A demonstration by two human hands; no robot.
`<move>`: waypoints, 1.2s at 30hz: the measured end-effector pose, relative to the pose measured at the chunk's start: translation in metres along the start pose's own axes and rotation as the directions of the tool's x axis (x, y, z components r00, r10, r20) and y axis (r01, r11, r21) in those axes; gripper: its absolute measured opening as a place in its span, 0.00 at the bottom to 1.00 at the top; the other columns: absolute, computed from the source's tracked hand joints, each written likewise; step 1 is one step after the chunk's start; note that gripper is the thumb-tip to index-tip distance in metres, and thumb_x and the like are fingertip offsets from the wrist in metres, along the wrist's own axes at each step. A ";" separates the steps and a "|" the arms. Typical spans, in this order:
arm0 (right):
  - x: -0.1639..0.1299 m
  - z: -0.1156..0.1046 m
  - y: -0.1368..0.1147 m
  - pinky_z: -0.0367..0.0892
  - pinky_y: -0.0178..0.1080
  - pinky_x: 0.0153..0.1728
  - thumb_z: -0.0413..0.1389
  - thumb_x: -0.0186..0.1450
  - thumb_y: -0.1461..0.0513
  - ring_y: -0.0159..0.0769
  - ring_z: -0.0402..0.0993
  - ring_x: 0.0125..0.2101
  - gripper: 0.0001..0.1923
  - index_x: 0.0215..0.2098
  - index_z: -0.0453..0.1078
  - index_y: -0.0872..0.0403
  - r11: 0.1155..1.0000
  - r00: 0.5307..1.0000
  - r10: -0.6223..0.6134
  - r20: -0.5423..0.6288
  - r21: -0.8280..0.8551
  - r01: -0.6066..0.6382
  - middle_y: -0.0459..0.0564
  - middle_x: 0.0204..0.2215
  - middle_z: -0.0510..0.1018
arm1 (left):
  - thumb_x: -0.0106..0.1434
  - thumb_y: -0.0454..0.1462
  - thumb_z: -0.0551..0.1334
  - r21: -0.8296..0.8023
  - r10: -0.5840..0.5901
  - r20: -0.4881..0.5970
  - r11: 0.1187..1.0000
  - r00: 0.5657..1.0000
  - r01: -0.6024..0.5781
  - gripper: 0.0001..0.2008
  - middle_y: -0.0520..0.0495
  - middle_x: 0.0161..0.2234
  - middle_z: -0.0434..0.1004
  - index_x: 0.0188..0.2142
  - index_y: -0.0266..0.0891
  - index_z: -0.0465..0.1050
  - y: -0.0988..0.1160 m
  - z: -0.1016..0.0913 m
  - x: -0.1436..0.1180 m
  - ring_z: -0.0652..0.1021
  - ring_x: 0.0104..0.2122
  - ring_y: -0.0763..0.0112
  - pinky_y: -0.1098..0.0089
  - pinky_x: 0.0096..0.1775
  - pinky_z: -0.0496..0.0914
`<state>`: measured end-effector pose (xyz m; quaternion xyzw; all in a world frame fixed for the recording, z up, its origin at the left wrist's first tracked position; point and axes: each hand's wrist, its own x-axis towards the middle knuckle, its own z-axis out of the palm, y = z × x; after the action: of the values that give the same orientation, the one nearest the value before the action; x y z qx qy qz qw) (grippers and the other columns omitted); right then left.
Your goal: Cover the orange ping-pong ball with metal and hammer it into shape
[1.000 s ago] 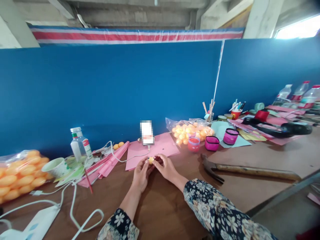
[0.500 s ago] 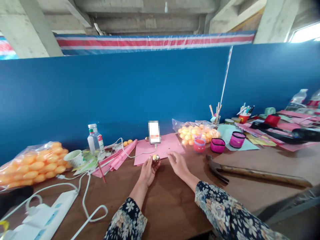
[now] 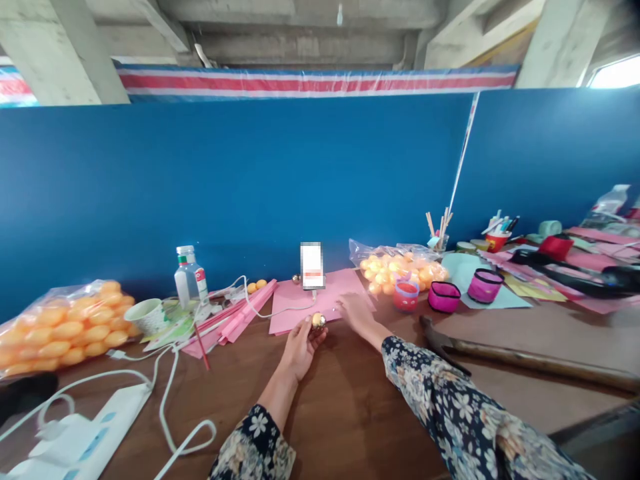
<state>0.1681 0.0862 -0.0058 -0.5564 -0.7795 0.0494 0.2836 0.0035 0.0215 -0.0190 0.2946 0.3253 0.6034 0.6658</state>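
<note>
My left hand (image 3: 300,351) is closed around a small shiny gold ball (image 3: 319,321), held just above the table in front of the pink paper sheets (image 3: 287,307). My right hand (image 3: 357,313) reaches over the right part of that paper, its fingertips low near the surface. Motion blurs those fingers, so their grip is unclear. A tiny light speck shows beside them, too small to name. Behind the paper's middle stands a phone-like device (image 3: 313,265) with a blurred-out screen and a white cable.
A claw hammer (image 3: 530,360) lies to the right, near my right sleeve. Bags of orange balls (image 3: 65,330) sit at left and behind the paper. A white power strip (image 3: 95,437), a glass bottle (image 3: 190,279), a paper cup (image 3: 150,317) and pink pouches (image 3: 444,297) surround the workspace.
My right hand has moved slightly forward over the pink paper. My left hand still grips the gold ball. The view has shifted a little.
</note>
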 end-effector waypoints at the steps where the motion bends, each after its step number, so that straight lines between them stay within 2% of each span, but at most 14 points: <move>1: 0.000 0.003 -0.002 0.56 0.34 0.37 0.50 0.59 0.64 0.37 0.68 0.34 0.08 0.30 0.71 0.55 1.000 1.000 -0.002 0.016 -0.005 0.003 0.51 0.31 0.76 | 0.52 0.38 0.64 0.001 0.000 0.002 1.000 1.000 0.000 0.11 0.47 0.29 0.77 0.35 0.34 0.73 0.000 0.000 0.000 0.77 0.29 0.72 0.73 0.33 0.72; 5: 0.001 0.015 -0.006 0.56 0.35 0.36 0.49 0.59 0.64 0.38 0.67 0.34 0.08 0.28 0.70 0.56 0.999 0.998 0.042 0.047 -0.005 -0.042 0.54 0.30 0.75 | 0.52 0.36 0.65 0.014 0.005 0.040 1.000 0.999 -0.006 0.16 0.46 0.33 0.78 0.41 0.37 0.72 0.000 0.001 -0.001 0.77 0.32 0.72 0.71 0.37 0.71; 9: 0.001 0.018 -0.002 0.55 0.35 0.37 0.50 0.58 0.65 0.38 0.66 0.35 0.07 0.26 0.70 0.55 0.996 0.997 0.062 0.048 0.066 -0.066 0.53 0.30 0.75 | 0.51 0.35 0.65 0.027 0.020 0.048 0.999 0.999 -0.022 0.16 0.46 0.35 0.77 0.42 0.38 0.72 0.000 0.001 -0.002 0.76 0.33 0.73 0.70 0.39 0.70; 13: -0.005 0.015 -0.003 0.57 0.36 0.36 0.50 0.58 0.65 0.37 0.67 0.33 0.06 0.26 0.68 0.55 0.973 0.998 0.063 0.015 0.221 -0.065 0.51 0.29 0.74 | 0.51 0.35 0.65 0.027 0.034 0.055 0.999 0.998 -0.035 0.17 0.47 0.37 0.76 0.42 0.39 0.72 -0.001 0.001 -0.002 0.75 0.36 0.72 0.67 0.42 0.69; 18: -0.021 0.009 -0.016 0.62 0.34 0.33 0.46 0.62 0.60 0.33 0.69 0.31 0.10 0.33 0.66 0.55 0.879 0.999 0.037 -0.016 0.477 -0.025 0.48 0.30 0.74 | 0.50 0.34 0.65 0.044 0.052 0.042 0.998 0.998 -0.054 0.19 0.47 0.39 0.75 0.43 0.40 0.71 -0.002 0.003 -0.002 0.75 0.38 0.72 0.66 0.45 0.67; 20: -0.029 0.009 -0.022 0.63 0.34 0.31 0.46 0.61 0.58 0.32 0.69 0.29 0.10 0.32 0.66 0.55 0.784 0.996 0.086 0.005 0.617 -0.071 0.47 0.28 0.73 | 0.50 0.34 0.65 0.053 0.057 0.034 0.997 0.998 -0.059 0.19 0.47 0.39 0.75 0.43 0.39 0.70 -0.003 0.003 -0.001 0.75 0.39 0.71 0.66 0.46 0.66; 24: -0.038 0.007 -0.030 0.62 0.33 0.27 0.54 0.57 0.56 0.31 0.66 0.26 0.10 0.30 0.67 0.55 0.397 0.963 0.213 0.165 0.886 -0.239 0.45 0.26 0.71 | 0.50 0.34 0.65 0.044 0.088 0.005 0.995 0.996 -0.088 0.17 0.46 0.40 0.75 0.42 0.38 0.70 -0.004 0.003 0.001 0.75 0.40 0.70 0.65 0.48 0.65; 26: -0.039 0.004 -0.032 0.61 0.33 0.27 0.56 0.55 0.55 0.31 0.65 0.27 0.10 0.29 0.67 0.54 0.292 0.956 0.200 0.215 0.918 -0.268 0.44 0.26 0.70 | 0.50 0.34 0.66 0.047 0.101 -0.016 0.994 0.995 -0.100 0.18 0.46 0.40 0.75 0.42 0.38 0.70 -0.004 0.003 0.002 0.75 0.40 0.70 0.66 0.47 0.66; 29: -0.040 0.001 -0.033 0.61 0.33 0.28 0.58 0.54 0.54 0.31 0.65 0.27 0.11 0.28 0.68 0.54 0.218 0.949 0.162 0.270 0.928 -0.302 0.44 0.25 0.70 | 0.49 0.34 0.66 0.072 0.090 -0.033 0.994 0.995 -0.088 0.20 0.46 0.40 0.75 0.43 0.39 0.70 -0.002 0.004 0.001 0.75 0.39 0.72 0.69 0.46 0.66; 36: -0.041 0.002 -0.030 0.60 0.34 0.31 0.59 0.54 0.54 0.32 0.67 0.30 0.11 0.28 0.69 0.54 0.139 0.936 0.119 0.330 0.928 -0.345 0.45 0.27 0.73 | 0.50 0.35 0.65 0.152 0.074 -0.029 0.986 0.997 -0.069 0.21 0.46 0.42 0.75 0.45 0.40 0.69 -0.004 0.006 0.001 0.75 0.40 0.70 0.66 0.47 0.66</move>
<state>0.1512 0.0389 -0.0112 -0.3525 -0.4915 0.6272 0.4907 0.0107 0.0221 -0.0192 0.3450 0.3706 0.6056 0.6139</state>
